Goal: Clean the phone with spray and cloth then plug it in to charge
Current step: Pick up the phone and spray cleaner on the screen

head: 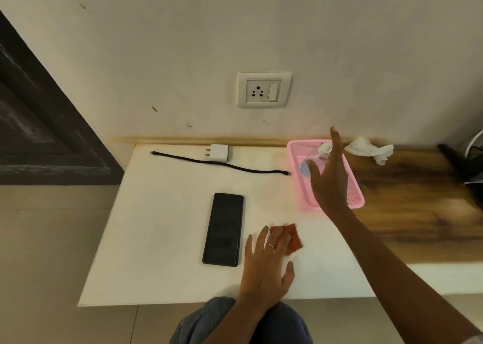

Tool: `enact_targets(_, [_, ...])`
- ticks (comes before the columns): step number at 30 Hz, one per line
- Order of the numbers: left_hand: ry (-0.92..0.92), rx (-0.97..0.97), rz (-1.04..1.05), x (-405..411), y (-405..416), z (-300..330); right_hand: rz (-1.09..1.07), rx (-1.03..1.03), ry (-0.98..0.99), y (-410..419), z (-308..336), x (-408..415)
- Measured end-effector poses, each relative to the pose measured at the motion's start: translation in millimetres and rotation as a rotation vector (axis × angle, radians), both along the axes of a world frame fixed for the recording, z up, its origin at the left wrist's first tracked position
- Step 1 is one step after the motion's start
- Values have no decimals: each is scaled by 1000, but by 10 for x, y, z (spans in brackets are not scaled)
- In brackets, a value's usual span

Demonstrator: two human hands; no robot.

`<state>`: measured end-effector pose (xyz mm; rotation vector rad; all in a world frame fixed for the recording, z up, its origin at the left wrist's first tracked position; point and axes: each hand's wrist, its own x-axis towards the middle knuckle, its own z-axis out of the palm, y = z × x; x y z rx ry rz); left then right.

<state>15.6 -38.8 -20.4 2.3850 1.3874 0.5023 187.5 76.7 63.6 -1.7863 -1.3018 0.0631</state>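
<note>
wall [339, 43]: off-white, marked | floor [39, 239]: beige tiles | door [39, 124]: dark, left

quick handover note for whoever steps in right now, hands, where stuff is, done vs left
Left hand: flat, open, on the red cloth.
Right hand: open, reaching over the spray bottle in the pink basket, no grip visible.
Phone: face up on the white board, unplugged.
Cable and charger lie loose below the wall socket.
Done: nothing visible. Left: spray, wipe, plug in.
</note>
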Motion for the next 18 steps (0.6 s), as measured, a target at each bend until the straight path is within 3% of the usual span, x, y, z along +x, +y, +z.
enact_targets(3, [-106, -11, 106, -128, 22, 112, 19, 26, 67, -234, 60, -220])
enact_targets(9, [-236, -162, 523, -607, 196, 255, 152, -25, 194, -761, -191, -812])
enact_targets(18, [-261, -514, 700, -994, 350, 144, 119, -171, 205, -1090, -517, -1236])
